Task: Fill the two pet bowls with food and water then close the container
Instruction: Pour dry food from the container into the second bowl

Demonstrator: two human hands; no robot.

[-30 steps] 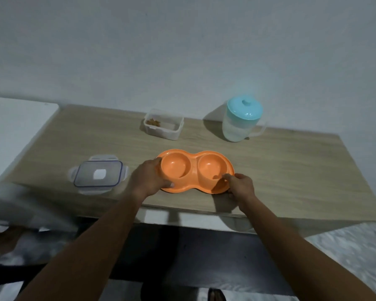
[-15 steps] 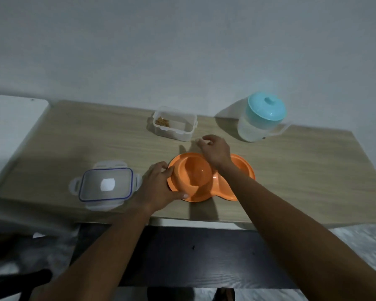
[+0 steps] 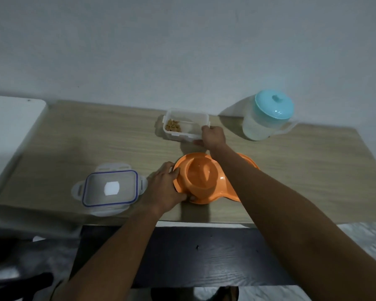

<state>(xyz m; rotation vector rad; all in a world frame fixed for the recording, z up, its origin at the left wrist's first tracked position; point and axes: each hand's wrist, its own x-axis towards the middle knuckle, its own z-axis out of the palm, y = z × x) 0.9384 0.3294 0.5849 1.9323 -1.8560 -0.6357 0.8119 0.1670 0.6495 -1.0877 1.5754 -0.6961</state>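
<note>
An orange double pet bowl (image 3: 201,181) lies near the table's front edge, both hollows empty; my right forearm covers most of its right hollow. My left hand (image 3: 164,189) holds its left rim. A clear open food container (image 3: 183,124) with a little brown kibble stands behind the bowl, and my right hand (image 3: 212,135) grips its near right corner. The container's clear lid (image 3: 110,189) with a blue seal lies flat to the left of the bowl. A clear water jug (image 3: 263,120) with a light blue lid stands at the back right.
The wooden table (image 3: 302,170) meets a grey wall at the back. A white surface (image 3: 11,120) adjoins it on the left. A dark lower board (image 3: 204,255) shows below the front edge.
My right hand left the bowl's right rim, passed over the bowl and took hold of the food container. My left hand stayed on the bowl's left rim.
</note>
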